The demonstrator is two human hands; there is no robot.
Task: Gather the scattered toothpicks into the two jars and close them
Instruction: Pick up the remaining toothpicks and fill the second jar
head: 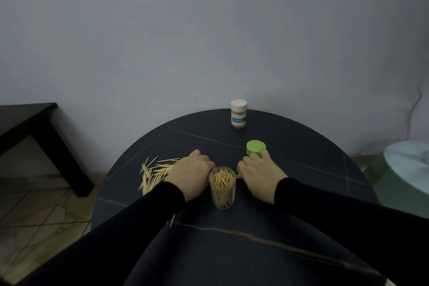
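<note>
Nearest: a single stray wooden toothpick (172, 221) lies on the round dark bench (301, 193), just beside the left sleeve.

Centre: open clear plastic jar (222, 187), upright, well filled with toothpicks, no lid on. It stands between the two hands, almost touching the left.

Left hand (190, 175): palm down, grip curled over the near edge of the loose fan of pale wooden toothpicks (155, 173). Whether any are pinched underneath, I cannot tell. The pile lies left of and slightly beyond the jar; long axes run mostly diagonal, away to the right.

Right hand (260, 175): flat on the bench, grip apart, one fingertip touching the green round lid (255, 147). A toothpick end shows at its thumb.

Farthest: closed labelled jar with white cap (238, 114).

Judgement: the left hand is nearer the pile, so the sweep goes rightward to the jar.
</note>
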